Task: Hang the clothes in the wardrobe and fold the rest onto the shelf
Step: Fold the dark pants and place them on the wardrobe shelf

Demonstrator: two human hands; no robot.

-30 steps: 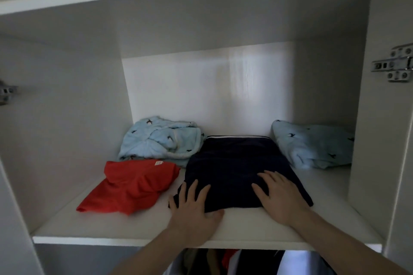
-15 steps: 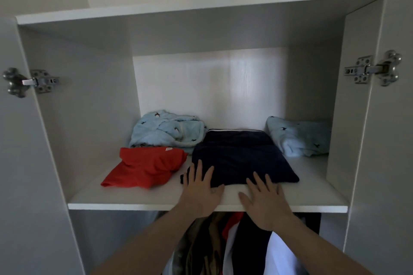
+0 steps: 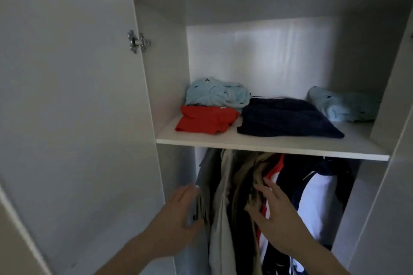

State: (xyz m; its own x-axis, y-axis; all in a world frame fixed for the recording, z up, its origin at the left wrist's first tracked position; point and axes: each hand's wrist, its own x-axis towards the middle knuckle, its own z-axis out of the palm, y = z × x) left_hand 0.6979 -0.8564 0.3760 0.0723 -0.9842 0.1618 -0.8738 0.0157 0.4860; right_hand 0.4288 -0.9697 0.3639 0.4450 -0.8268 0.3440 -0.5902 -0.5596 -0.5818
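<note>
The white wardrobe door point(image 3: 73, 118) stands swung open on the far left, its metal hinge point(image 3: 138, 42) catching a bit of light at the edge of the cabinet side. Low down beside it, the left hand point(image 3: 178, 214) reaches into the hanging space, fingers point(image 3: 188, 190) fairly straight and close together, their tips against the outer edge of a grey hanging garment point(image 3: 204, 187); the thumb side is tucked behind the cloth, so whether it is pinching the fabric cannot be told. Above, on the shelf point(image 3: 268, 144), a folded red top point(image 3: 206, 119) lies toward the left front, with a rumpled light blue patterned piece point(image 3: 215, 92) just behind and touching it. Below the shelf, a row of hanging clothes point(image 3: 241, 185) runs across: pale beige and olive ones, then something red and white striped, then dark navy and white further right. The right hand point(image 3: 279, 216) is spread flat on these, fingers point(image 3: 269, 187) apart and straight, resting against the olive and striped fabric, gripping nothing. Up on the shelf again, a folded navy garment point(image 3: 288, 120) sits in the middle, squared off near the front edge, just beside the red top without overlapping it. At the far right back corner lies a second light blue folded piece point(image 3: 342, 107), close behind the navy one's rear corner and up against the wardrobe's right side panel point(image 3: 388, 87).
</note>
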